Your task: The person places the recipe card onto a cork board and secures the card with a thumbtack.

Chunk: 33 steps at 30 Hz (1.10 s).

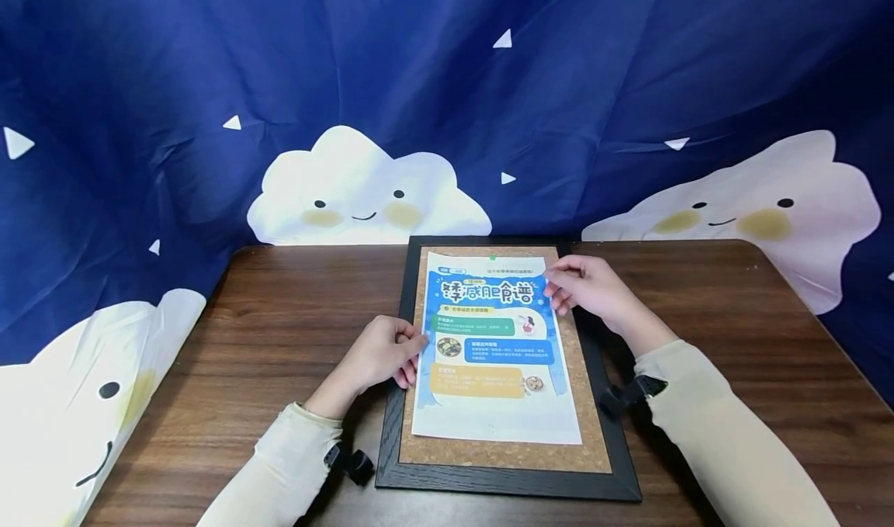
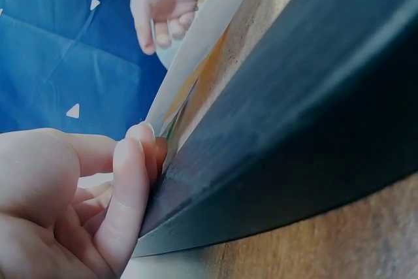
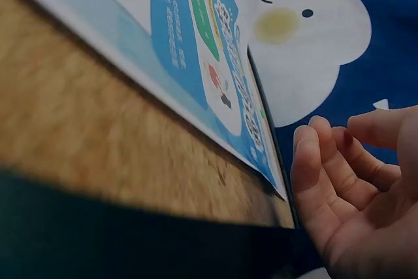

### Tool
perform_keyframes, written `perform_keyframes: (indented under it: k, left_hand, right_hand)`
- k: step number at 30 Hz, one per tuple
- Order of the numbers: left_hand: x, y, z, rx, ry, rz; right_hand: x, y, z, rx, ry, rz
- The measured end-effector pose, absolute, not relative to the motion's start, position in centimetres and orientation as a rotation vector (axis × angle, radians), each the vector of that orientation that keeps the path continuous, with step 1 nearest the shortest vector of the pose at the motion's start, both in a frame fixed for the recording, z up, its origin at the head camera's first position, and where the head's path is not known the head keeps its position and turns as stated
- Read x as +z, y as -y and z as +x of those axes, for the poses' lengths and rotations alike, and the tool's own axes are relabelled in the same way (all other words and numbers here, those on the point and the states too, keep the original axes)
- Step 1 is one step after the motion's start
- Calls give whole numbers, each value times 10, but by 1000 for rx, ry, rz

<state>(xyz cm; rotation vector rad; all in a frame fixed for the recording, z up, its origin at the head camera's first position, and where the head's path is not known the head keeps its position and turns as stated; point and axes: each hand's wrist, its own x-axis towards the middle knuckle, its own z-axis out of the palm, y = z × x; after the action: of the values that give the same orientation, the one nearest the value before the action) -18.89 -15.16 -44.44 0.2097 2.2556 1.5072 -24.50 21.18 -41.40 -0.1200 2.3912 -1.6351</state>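
A printed paper sheet with blue, green and orange panels lies over a black-framed cork board. At its top edge sits a small green pin. My left hand pinches the sheet's left edge between thumb and fingers, close to the frame's left side. In the left wrist view, the sheet stands slightly off the cork there. My right hand hovers by the upper right edge of the sheet. The right wrist view shows its fingers loosely bent, thumb apart, with nothing between them.
The board rests on a dark brown wooden table, reaching near its back edge. Behind hangs a blue curtain printed with smiling clouds and white triangles. Black wrist cameras are strapped over both pale sleeves.
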Motion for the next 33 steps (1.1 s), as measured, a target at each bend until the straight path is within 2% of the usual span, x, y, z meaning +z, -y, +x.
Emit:
perform_keyframes:
  k: [13,33]
  left_hand:
    - [-447,149,-189,1477,-2291,191]
    - [-448,152,-189,1500,-2275,211]
  right_hand:
    - [-411,-250,-193,-1517,-2577,-205]
    - [-422,-286,-133,-1211,-2760,-294]
